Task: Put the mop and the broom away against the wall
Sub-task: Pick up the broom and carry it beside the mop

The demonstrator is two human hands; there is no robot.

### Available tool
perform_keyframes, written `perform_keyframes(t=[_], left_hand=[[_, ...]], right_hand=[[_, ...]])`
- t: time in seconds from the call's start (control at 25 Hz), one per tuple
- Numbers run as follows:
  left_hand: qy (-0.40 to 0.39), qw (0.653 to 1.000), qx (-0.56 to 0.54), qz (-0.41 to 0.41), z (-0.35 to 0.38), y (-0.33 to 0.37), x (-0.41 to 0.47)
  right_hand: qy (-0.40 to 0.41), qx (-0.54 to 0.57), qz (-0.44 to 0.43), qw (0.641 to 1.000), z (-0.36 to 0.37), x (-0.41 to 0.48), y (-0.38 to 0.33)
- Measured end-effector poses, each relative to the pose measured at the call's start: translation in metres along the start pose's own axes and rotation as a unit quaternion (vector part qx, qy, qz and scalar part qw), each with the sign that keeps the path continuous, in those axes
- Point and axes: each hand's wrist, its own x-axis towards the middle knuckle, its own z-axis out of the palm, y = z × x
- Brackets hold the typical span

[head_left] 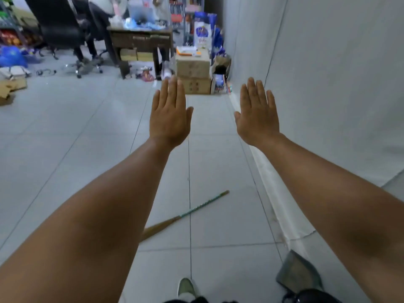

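My left hand (169, 115) and my right hand (258, 115) are stretched out in front of me, palms down, fingers straight, holding nothing. Below them a broom (185, 214) lies flat on the grey tiled floor; its green-wrapped handle points up and right, and its brown straw end runs under my left forearm. A grey flat mop head (298, 272) lies on the floor at the lower right, partly hidden by my right arm. The white wall (328, 84) runs along the right side.
Stacked cardboard boxes (193, 72) stand ahead by the wall, with bags beside them. A wooden desk (140, 41) and a black office chair (63, 29) are at the far left. Clutter lines the left edge. My shoe (185, 287) shows at the bottom.
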Motion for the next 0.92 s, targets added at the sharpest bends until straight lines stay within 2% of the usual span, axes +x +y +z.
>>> perform_keyframes(t=[0.48,0.92], left_hand=[[-0.168,0.983,0.029,-0.069,0.143,-0.115,-0.044],[-0.332,0.936,0.028,-0.115,0.263,-0.179,-0.075]], right_hand=[[-0.172,0.013,-0.059,0.983,0.187,0.024,-0.074],[-0.3,0.056,-0.153,0.94,0.352,0.044,-0.107]])
